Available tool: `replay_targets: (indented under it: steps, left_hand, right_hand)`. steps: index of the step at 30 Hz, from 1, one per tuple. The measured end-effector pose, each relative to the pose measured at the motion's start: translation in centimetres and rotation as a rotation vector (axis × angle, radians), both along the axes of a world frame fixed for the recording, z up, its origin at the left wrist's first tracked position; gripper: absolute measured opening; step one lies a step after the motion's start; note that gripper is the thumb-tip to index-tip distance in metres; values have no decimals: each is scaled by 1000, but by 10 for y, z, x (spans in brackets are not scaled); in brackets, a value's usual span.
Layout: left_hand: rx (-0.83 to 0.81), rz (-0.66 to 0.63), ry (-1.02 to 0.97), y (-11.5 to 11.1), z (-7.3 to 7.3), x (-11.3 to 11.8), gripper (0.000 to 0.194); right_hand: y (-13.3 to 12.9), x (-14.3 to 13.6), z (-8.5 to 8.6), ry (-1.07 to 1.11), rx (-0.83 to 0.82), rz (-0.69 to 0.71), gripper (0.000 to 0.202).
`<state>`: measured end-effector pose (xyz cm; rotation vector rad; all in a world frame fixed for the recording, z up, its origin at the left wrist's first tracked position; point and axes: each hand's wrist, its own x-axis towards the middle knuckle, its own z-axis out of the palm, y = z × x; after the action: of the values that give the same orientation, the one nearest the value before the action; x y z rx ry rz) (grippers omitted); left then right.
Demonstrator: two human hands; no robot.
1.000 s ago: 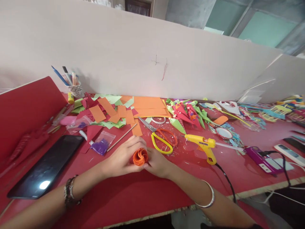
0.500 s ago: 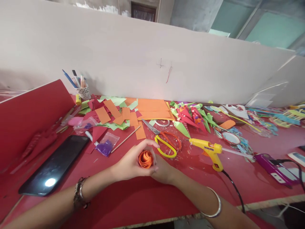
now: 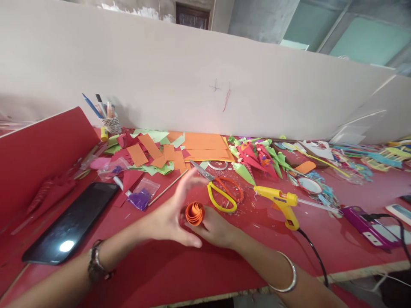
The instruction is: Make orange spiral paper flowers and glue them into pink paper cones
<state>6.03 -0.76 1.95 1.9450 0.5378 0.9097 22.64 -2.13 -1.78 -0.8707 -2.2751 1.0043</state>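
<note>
An orange rolled paper flower (image 3: 195,213), its curled layers facing up, is held by my right hand (image 3: 215,226) from the right and below. Part of the roll is hidden behind my fingers. My left hand (image 3: 171,218) is open beside it, thumb and fingers spread around the flower's left side; whether it still touches the paper I cannot tell. Just beyond the hands lie scissors (image 3: 224,194) with one yellow and one orange handle. A yellow glue gun (image 3: 282,201) rests on its side to the right.
Orange paper strips (image 3: 137,155) and red and green scraps are heaped behind. A phone (image 3: 72,222) lies left, near a purple bead packet (image 3: 140,199) and a thin stick (image 3: 168,187). Red and green paper cones (image 3: 253,156) sit at the back; a purple power strip (image 3: 369,226) is at right.
My left hand has loosened from around the orange paper roll and moved slightly left, its fingers spreading apart. The right hand keeps the roll at nearly the same spot.
</note>
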Motion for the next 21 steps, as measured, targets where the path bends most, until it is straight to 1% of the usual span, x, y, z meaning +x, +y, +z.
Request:
replay_targets:
  steps: [1, 2, 3, 4, 6, 7, 11, 14, 16, 17, 18, 20, 21]
  left_hand:
    - [12, 42, 11, 5, 1, -10, 111]
    - [20, 83, 8, 10, 1, -21, 112]
    - [28, 127, 27, 14, 2, -31, 109]
    - [30, 173, 70, 17, 1, -41, 99]
    - [64, 265, 156, 19, -1, -56, 68]
    - [49, 297, 201, 18, -2, -61, 57]
    - [-69, 406, 370, 14, -12, -65, 50]
    - [-6, 448, 412, 18, -17, -67, 35]
    - [54, 464, 418, 26, -16, -73, 33]
    - [88, 499, 425, 31, -14, -79, 33]
    - [123, 546, 481, 36, -12, -85, 32]
    - [216, 700, 634, 48, -8, -103, 33]
    - [261, 764, 708, 55, -7, -114, 38]
  right_hand:
    - [-1, 0, 2, 10, -10, -18, 16]
    - [-1, 0, 5, 25, -19, -42, 16]
    - [-2, 0, 6, 45, -23, -67, 16]
    - [-2, -1, 7, 69, -27, -88, 15]
    - [-2, -1, 6, 101, -60, -130, 14]
    - [-1, -1, 5, 109, -88, -159, 14]
    - [4, 1, -4, 97, -230, -264, 13]
    - [9, 5, -10, 44, -309, -311, 13]
    - [12, 8, -12, -15, -331, -337, 15]
    - [12, 9, -12, -47, -338, -349, 20]
    - [13, 11, -12, -77, -341, -358, 28]
    - [13, 13, -10, -132, -343, -368, 50]
    - [13, 14, -9, -155, -343, -369, 58]
